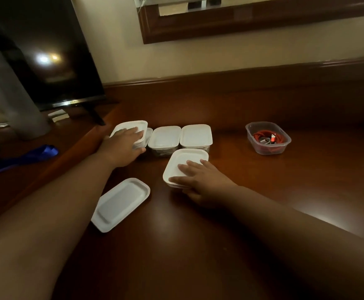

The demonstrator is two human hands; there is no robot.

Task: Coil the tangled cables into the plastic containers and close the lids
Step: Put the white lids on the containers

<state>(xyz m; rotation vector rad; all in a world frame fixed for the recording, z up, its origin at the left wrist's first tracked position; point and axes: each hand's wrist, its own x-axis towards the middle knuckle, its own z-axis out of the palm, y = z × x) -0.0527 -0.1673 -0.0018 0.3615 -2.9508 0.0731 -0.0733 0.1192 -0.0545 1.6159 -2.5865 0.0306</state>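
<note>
Several small plastic containers with white lids stand on the dark wooden desk. My left hand grips the far-left lidded container, fingers over its lid and thumb at its side. My right hand rests on the white lid of the nearest container, fingers on top and thumb at its front edge. Two more lidded containers stand side by side behind it. To the right an open clear container holds a coiled red cable. A loose white lid lies near my left forearm.
A dark TV screen on a stand rises at the back left, with a grey curtain and a blue strap on the lower ledge. The desk's raised back edge runs behind the containers. A framed mirror hangs above.
</note>
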